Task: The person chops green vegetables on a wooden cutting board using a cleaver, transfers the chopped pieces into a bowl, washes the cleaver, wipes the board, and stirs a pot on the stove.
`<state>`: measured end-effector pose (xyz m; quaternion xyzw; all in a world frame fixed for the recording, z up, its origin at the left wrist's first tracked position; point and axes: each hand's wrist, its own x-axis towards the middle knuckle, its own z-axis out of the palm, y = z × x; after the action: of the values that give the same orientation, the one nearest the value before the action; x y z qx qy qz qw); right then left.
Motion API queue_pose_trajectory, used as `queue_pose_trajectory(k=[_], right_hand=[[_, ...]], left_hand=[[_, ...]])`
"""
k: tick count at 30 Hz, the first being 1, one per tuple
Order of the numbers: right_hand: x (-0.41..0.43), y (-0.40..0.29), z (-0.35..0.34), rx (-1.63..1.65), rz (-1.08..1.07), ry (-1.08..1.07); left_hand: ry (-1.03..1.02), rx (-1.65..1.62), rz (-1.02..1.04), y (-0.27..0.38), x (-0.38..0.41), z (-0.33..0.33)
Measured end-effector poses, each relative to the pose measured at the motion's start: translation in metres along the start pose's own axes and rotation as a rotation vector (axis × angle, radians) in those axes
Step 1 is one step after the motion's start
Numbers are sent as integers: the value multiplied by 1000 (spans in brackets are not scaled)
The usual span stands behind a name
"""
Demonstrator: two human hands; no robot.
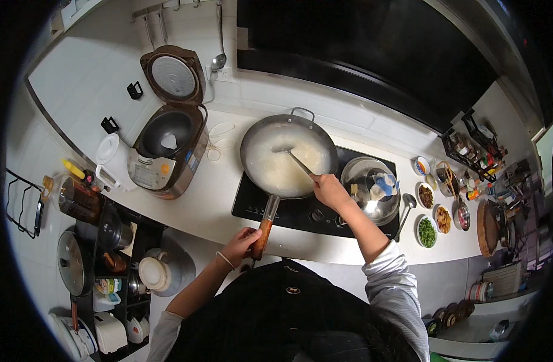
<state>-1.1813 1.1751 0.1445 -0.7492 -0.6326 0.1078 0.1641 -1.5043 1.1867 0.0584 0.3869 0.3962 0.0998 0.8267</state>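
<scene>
A wok (253, 169) sits on the left part of the black cooktop (247, 199), filled with cloudy white liquid (262, 151) and a pale, grainy mass like rice (310, 156). My left hand (240, 246) grips its wooden handle (261, 240) near the end. Over the wok's right rim, my right hand (333, 192) holds a metal-handled utensil (300, 163) whose head dips into the liquid; its shape is partly hidden. To the right, a pot with a shiny metal lid (376, 212) carries a blue and white cloth (384, 186) around its knob.
An open rice cooker (165, 156) with a white paddle inside stands at left, beside a white pitcher (111, 156). On the right are bowls of chopped greens (426, 231), tan pieces (443, 218) and dark brown bits (425, 196), plus a ladle (408, 202). A black range hood (367, 54) hangs above.
</scene>
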Motion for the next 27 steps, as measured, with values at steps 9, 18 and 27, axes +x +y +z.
queue_pose_trajectory(k=[9,18,27], right_hand=[[-54,-8,-26,-18,-70,-51],[-95,-22,-54,33,22,-102],[-117,-44,-152,-25,89,-90]], left_hand=[[63,29,-26,8,0,1],[57,77,34,18,-3,6],[42,76,47,17,-6,3]])
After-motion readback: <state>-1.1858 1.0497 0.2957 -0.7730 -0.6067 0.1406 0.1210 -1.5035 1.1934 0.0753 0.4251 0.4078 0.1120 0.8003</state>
